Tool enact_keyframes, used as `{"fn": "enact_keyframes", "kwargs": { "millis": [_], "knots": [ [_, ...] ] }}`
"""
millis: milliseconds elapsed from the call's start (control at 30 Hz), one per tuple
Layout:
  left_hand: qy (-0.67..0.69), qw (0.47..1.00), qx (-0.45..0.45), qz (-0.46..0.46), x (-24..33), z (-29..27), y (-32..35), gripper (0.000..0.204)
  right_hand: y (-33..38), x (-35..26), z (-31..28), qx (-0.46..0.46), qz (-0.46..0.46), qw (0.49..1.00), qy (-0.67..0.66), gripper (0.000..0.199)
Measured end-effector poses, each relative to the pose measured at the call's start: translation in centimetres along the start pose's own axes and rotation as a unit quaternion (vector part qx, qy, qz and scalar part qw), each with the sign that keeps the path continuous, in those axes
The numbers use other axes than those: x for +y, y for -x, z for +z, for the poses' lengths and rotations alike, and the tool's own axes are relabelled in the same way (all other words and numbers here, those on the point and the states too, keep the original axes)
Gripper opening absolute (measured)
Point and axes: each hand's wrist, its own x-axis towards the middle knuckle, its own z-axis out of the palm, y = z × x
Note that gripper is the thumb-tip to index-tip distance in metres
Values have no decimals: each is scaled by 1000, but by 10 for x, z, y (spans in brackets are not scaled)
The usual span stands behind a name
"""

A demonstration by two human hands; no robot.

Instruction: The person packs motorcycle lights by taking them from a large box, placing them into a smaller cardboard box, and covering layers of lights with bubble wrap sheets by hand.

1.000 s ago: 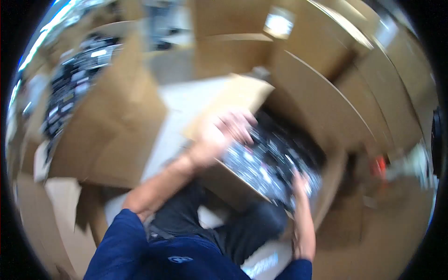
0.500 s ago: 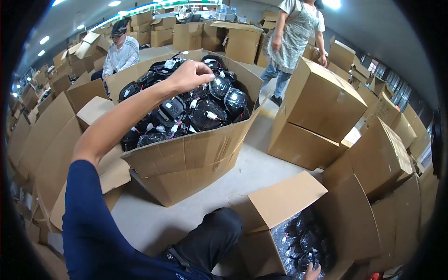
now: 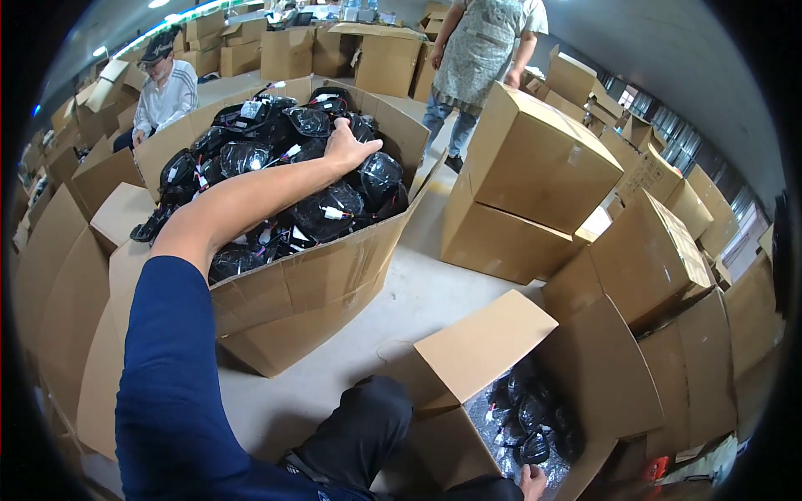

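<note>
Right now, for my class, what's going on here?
A person in navy reaches with the left hand into a large carton heaped with black, plastic-wrapped parts; whether it grips one is unclear. The right hand is at a smaller open carton, close to similar wrapped parts. Beyond are someone in white and someone in a patterned apron.

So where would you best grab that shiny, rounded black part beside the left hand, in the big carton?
Probably from above, the left hand cupped over its rounded body: the shiny black part has its upper side exposed, while the big carton's wall stands close on its right.
</note>
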Motion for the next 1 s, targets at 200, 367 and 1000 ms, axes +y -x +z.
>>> {"fn": "enact_keyframes", "kwargs": {
  "millis": [200,367,1000],
  "knots": [
    [265,936,-140,-184,14,-16,31,72,-8,15,-3,-39,-4,999,32,53],
    [250,961,-13,-119,2,1,48,53,-22,26,6,-52,-77,996,9,50],
    [315,727,-542,280,279,-70,166,51,95,-337,-47,-201,-422,596,-653,70]
  ]
}}
